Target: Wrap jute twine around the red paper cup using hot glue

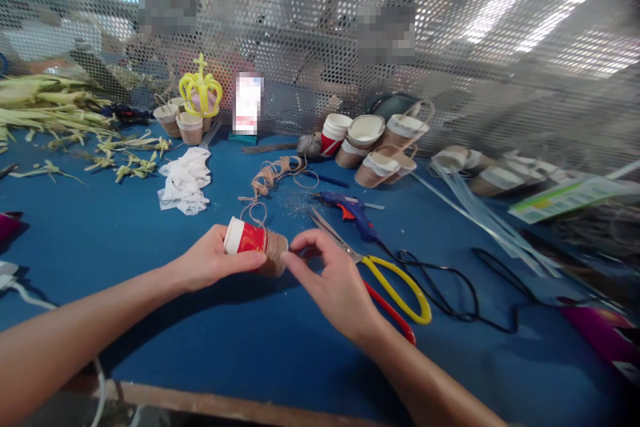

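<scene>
A: Red paper with a brown band of twine round its lower half, that is the cup (254,250) lying on its side just above the desk (100,240). The left hand (213,260) has its grip closed round the cup near the white rim, thumb on top, which leaves the twine-covered base free.

B: And the right hand (335,277)?

A: Its fingertips (293,261) press against the wound end of the cup, pinched closed there. I judge they pin the last turn of twine so it stays tight; whether a strand is between them I cannot tell.

B: Where does the twine come from?

A: A loose tangle of twine (273,177) lies just beyond the cup, a strand trailing toward it, so it can feed freely. The scissors (380,273) with yellow and red handles lie just beside the right hand, and the blue glue gun (350,208) rests near them, its black cord looping off to the right, both within easy reach.

B: Further out?

A: Other cups (375,143), already wrapped, are heaped by the mesh screen (450,47), and a white cloth (185,180) lies to the left.
</scene>
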A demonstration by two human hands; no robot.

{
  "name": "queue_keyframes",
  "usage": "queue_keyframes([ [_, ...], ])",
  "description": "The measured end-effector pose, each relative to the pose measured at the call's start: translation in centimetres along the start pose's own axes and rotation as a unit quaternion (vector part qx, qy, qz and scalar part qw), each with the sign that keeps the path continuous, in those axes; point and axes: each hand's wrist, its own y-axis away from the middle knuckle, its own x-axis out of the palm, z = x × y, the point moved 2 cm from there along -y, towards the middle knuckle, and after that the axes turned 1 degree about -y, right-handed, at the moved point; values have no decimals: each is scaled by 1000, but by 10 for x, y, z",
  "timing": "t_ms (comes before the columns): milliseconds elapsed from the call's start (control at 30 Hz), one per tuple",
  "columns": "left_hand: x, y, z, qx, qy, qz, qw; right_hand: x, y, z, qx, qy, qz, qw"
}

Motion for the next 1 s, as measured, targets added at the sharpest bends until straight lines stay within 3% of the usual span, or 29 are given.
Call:
queue_keyframes([
  [67, 1, 1, 0, 8, -25, 14, 1000, -4, 0, 4, -61, 29, -29, 997],
  [233, 4, 3, 1, 14, -76, 25, 997, 2, 0, 11, -158, 24, 61, 985],
  [600, 9, 0, 0, 8, -114, 2, 994, 12, 2, 16, -181, -22, 112, 977],
  [733, 7, -1, 2, -16, -81, -7, 997, -2, -2, 14, -118, -3, 70, 991],
  [867, 3, 0, 2, -29, -71, -41, 996, -43, -19, 5, 1, 56, -34, 998],
  [933, 2, 0, 0, -26, -90, -54, 994, -68, -31, -6, 44, 146, -121, 981],
  [1000, 0, 0, -2, -17, -116, -60, 991, -86, -44, -24, 127, 296, -130, 938],
])
